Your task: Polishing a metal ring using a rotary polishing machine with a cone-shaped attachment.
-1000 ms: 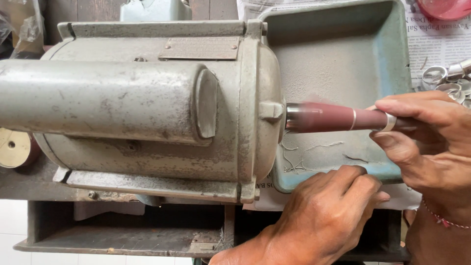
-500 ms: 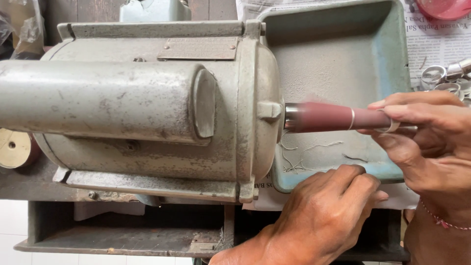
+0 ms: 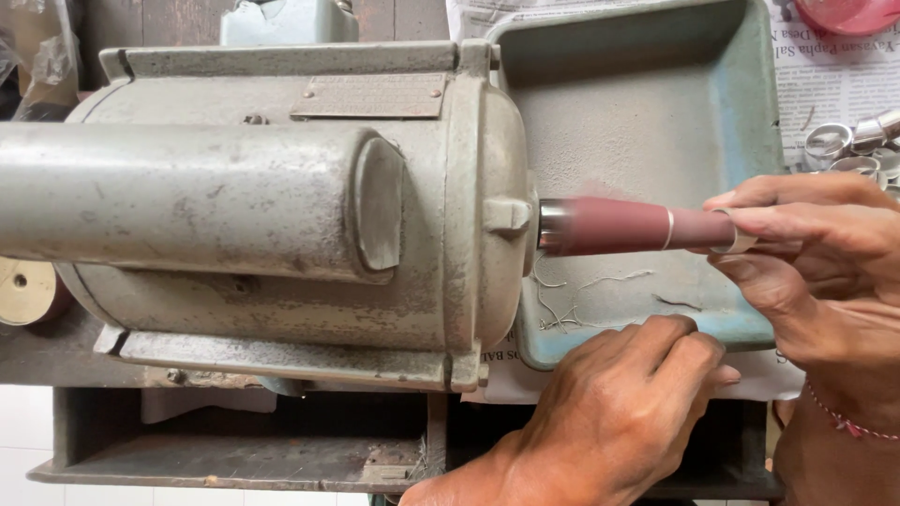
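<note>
Head view, right hand (image 3: pixel 825 272) fingers hiding ring (image 3: pixel 734 242), spindle (image 3: pixel 619 226) tip covered

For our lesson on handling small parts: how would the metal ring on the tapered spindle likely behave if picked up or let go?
The metal ring, pinched in the right hand, looks thin and rigid, so probably light and stiff. Its smooth, shiny band may be slippery. Being round, it would likely roll if dropped into the green tray under the red-brown tapered spindle.

Right hand (image 3: pixel 816 262) pinches with curled fingers (image 3: pixel 750 201); left hand (image 3: pixel 619 412) rests knuckles-up, fingers bent.
</note>
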